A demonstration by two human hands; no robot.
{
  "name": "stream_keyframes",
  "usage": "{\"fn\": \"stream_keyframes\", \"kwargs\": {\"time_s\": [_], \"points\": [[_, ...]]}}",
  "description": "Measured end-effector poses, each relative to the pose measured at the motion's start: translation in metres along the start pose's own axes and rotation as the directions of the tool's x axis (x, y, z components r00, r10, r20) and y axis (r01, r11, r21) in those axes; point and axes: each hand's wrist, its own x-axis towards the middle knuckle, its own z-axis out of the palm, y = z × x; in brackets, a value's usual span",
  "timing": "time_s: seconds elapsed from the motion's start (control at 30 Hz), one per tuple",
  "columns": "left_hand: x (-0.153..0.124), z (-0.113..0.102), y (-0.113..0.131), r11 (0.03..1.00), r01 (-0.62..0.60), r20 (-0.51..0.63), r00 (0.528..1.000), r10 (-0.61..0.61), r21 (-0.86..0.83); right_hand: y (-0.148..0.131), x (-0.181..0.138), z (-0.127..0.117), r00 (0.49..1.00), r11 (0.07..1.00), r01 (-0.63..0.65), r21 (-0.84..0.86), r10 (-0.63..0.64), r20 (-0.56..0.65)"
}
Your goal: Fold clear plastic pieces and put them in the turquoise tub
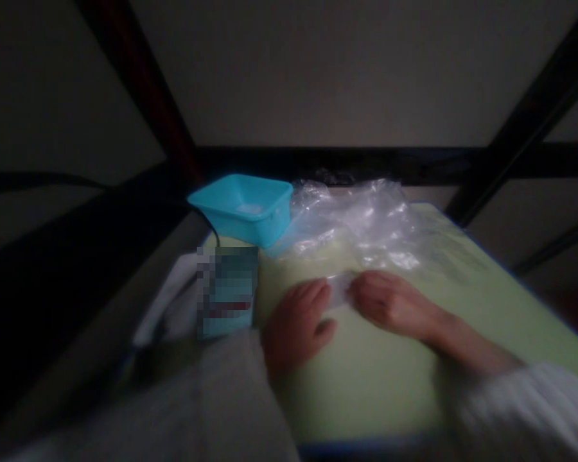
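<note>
A small piece of clear plastic [338,290], perhaps a little bag, lies on the light green tabletop between my two hands. My right hand [390,305] is closed, fingers bent together at the plastic's right end. Resting at its left end are the fingers of my left hand [298,324], with the thumb spread away from them. Blur hides the fingertips' exact contact. Just beyond the hands spreads a crumpled heap of clear plastic bags [356,221].
A turquoise basket [264,228] with something pale inside stands at the back left. Left of my left hand lies a blurred-out rectangular object [231,289], near a dark cable [212,224]. The green table [380,391] has blue edges. Dark frame bars [337,156] run behind it.
</note>
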Motion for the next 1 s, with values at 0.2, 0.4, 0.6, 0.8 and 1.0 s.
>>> {"fn": "stream_keyframes", "kwargs": {"time_s": [0.2,0.4,0.6,0.8,1.0], "points": [[0.005,-0.006,0.003,0.925,0.159,-0.092,0.975,-0.202,-0.344,-0.01,0.0,-0.005,0.918,0.862,-0.28,0.423,0.369,-0.144],[0.009,-0.011,0.0,0.72,0.315,0.076,0.936,-0.345,-0.619,-0.026,0.013,0.001,0.675,0.329,-0.398,0.856,0.738,0.03],[0.005,-0.006,0.0,0.429,0.367,0.241,0.916,-0.321,-0.825,-0.028,0.019,0.008,0.594,0.127,-0.426,0.896,0.786,0.171],[0.006,-0.006,0.001,0.336,0.19,0.065,0.935,-0.349,-0.923,-0.026,0.02,0.007,0.545,0.08,-0.414,0.907,0.819,0.177],[0.006,-0.02,0.003,0.53,0.261,0.13,0.954,-0.272,-0.807,-0.026,0.019,0.007,0.558,0.091,-0.419,0.904,0.811,0.177]]}}
